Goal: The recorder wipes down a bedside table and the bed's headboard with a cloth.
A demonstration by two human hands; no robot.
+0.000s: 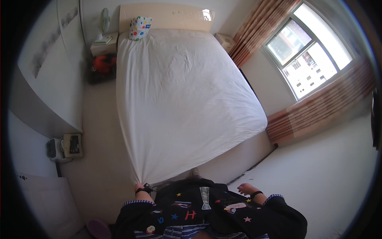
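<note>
While a white sheet [179, 99] lies spread over the whole bed [167, 16], its near corner is drawn down to a gathered point at the foot of the bed, on the person's left side. The left hand [140, 187] is closed on that corner, fist tight around the bunched cloth, with a dark band at the wrist. From this hand the sheet fans up and away, its long axis running from the foot toward the pale headboard at the far end. The right hand [247, 188] is held apart from the sheet, off to the right of the bed's foot, near the floor by the wall; its fingers look loosely curled and it grips nothing. So the left hand is the one on the cloth, and the other foot corner lies up and ahead of the right hand. Farther out, a spotted bag [140, 27] rests against the headboard at its left end. A nightstand [104, 44] stands left of the bed, with a red thing [104, 63] below it. A window [308, 49] with striped curtains [318, 107] is on the right.
</note>
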